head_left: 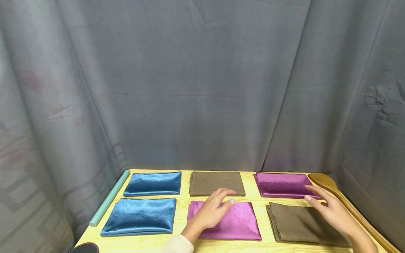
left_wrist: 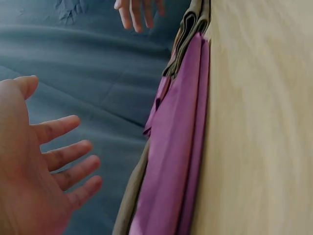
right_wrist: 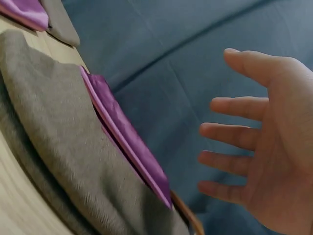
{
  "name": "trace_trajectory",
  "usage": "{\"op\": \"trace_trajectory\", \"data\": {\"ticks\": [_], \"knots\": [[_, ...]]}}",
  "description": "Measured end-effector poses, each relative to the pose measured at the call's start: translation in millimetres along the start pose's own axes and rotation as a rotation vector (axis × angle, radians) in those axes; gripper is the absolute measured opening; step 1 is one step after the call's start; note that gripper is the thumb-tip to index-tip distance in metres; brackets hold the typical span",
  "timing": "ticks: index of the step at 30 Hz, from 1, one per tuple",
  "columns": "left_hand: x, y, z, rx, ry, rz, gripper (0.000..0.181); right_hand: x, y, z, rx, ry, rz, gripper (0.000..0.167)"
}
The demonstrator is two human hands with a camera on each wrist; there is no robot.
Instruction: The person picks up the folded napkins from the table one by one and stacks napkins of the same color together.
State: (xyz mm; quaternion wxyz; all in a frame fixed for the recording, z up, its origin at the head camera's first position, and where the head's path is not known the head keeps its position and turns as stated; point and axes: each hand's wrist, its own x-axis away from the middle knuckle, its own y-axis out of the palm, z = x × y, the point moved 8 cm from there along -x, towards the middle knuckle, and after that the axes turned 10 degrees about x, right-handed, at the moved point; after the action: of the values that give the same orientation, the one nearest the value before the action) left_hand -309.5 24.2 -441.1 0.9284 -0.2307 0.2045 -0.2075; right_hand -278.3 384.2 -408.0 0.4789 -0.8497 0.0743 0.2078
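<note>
Folded cloths lie in two rows on a wooden table. My left hand, fingers spread and holding nothing, hovers over the front pink-purple cloth. Behind that is a brown cloth. My right hand hovers above the front brown cloth, its fingers loosely extended; a darker purple cloth lies behind. Both wrist views show the palms apart from the cloths, the left hand beside the pink-purple one, the right hand beside the brown one.
Two shiny blue cloths, one at the back and one in front, lie on the left. A pale green rod runs along the left table edge, a long wooden spoon along the right. Grey curtains hang behind.
</note>
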Motion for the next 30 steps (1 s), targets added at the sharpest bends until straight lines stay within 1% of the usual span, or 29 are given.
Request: {"op": "trace_trajectory", "data": {"ticks": [3,5,10,12,15,17,20,26,30], "knots": [[-2.5,13.0,-0.3,0.035,-0.007,-0.015,0.043,11.0,0.0,14.8,-0.023,0.049,-0.01,0.042],[-4.0,20.7,0.5,0.044,-0.008,-0.022,0.043,16.6,-0.9,24.9,-0.011,0.092,-0.026,0.043],[-5.3,36.6,4.5,0.094,-0.014,-0.044,0.042,20.7,0.3,45.8,0.035,0.196,-0.121,0.052],[-5.2,43.4,6.4,0.112,-0.012,-0.056,0.041,21.5,2.3,53.4,0.038,0.235,-0.173,0.057],[-5.8,54.9,9.3,0.136,0.006,-0.075,0.04,24.8,3.5,64.8,0.014,0.272,-0.21,0.061],[-7.0,62.5,10.5,0.165,0.003,-0.091,0.04,29.5,2.2,71.6,-0.006,0.287,-0.208,0.06],[-9.3,73.0,9.4,0.213,-0.032,-0.108,0.043,37.0,-2.0,81.7,-0.025,0.309,-0.206,0.06],[-15.8,93.4,10.2,0.305,-0.107,-0.143,0.043,44.4,-10.6,99.0,0.048,0.392,-0.261,0.072],[-20.1,103.6,15.0,0.336,-0.136,-0.122,0.041,46.7,-8.8,107.5,0.083,0.437,-0.297,0.078]]}}
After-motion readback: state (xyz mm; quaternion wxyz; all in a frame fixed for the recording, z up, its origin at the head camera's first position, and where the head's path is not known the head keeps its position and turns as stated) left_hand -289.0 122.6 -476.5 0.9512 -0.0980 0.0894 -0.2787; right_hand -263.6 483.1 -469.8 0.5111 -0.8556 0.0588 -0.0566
